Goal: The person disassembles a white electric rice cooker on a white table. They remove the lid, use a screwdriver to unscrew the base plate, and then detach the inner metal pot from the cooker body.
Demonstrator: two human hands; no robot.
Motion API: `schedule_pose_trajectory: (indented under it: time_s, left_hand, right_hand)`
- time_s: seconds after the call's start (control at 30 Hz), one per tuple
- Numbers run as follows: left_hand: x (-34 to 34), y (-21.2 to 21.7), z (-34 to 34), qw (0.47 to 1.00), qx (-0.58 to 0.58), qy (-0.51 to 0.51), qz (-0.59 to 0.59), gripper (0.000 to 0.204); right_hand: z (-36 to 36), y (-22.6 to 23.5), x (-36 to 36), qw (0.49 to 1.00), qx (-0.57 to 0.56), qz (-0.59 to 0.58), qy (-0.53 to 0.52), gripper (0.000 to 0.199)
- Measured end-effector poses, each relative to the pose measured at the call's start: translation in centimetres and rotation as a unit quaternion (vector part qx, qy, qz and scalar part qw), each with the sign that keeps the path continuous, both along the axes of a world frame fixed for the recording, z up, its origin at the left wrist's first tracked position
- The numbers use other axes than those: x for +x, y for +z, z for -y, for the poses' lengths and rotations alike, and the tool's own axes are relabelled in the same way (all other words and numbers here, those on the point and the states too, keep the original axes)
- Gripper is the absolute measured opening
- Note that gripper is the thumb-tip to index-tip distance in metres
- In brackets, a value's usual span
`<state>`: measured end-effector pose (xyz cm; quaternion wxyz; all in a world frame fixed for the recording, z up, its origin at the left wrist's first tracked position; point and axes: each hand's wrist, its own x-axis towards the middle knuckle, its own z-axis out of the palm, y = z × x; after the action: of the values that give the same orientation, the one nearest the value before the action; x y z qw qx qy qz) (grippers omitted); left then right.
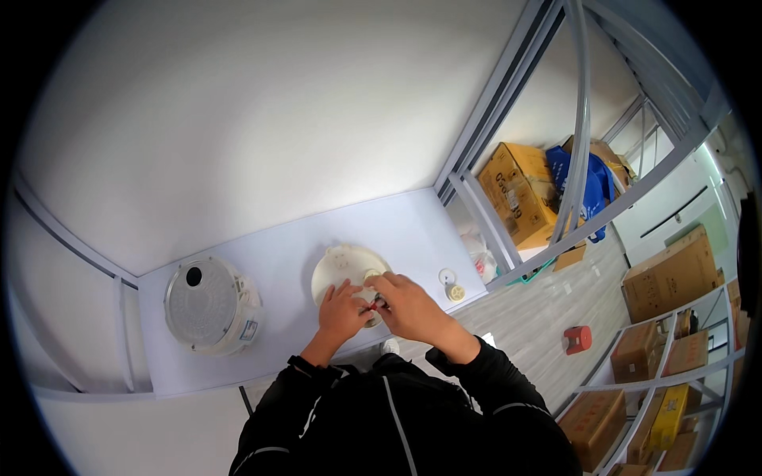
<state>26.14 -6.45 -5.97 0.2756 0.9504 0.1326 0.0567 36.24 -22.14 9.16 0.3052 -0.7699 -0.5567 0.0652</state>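
Observation:
A round cream-coloured disc (330, 268) lies on the white tabletop in front of me, with small raised parts near its far rim. My left hand (343, 312) rests over its near left part, fingers stretched out and apart. From the right, my right hand (410, 308) reaches in with its fingers pinched on a small red piece (373, 305), close to my left thumb. The kind of that piece is too small to tell. A small cream round part (371, 274) shows just beyond my right fingers. My hands hide the disc's near right area.
On the left of the table (278, 246) stands a large white round appliance (208, 305). A white ring (447, 276) and a yellowish round part (455, 293) lie near the right edge. Metal frame posts, cartons (516, 194) and a red stool-like object (577, 339) are farther right.

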Motion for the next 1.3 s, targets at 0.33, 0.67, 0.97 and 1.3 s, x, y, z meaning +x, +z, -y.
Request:
schedule_pose_trajectory:
  time_s: [0.33, 0.67, 0.97, 1.3]
  left_hand:
    - [0.1, -0.7, -0.2, 1.000, -0.014, 0.004, 0.015, 0.019]
    - [0.1, -1.7, -0.3, 1.000, -0.005, 0.005, 0.030, 0.018]
    - [0.3, -1.5, -0.4, 0.999, -0.030, -0.011, -0.009, 0.021]
    - [0.3, -2.1, -0.6, 0.999, -0.038, -0.016, -0.009, 0.025]
  right_hand:
    - [-0.3, 0.6, -0.3, 0.988, -0.108, 0.033, -0.103, 0.041]
    - [-0.1, 0.9, -0.8, 0.987, -0.096, 0.032, -0.123, 0.037]
    - [0.8, -1.0, -0.2, 0.998, 0.066, -0.018, -0.015, 0.041]
    - [0.7, -2.5, -0.1, 0.987, 0.109, -0.097, -0.065, 0.047]
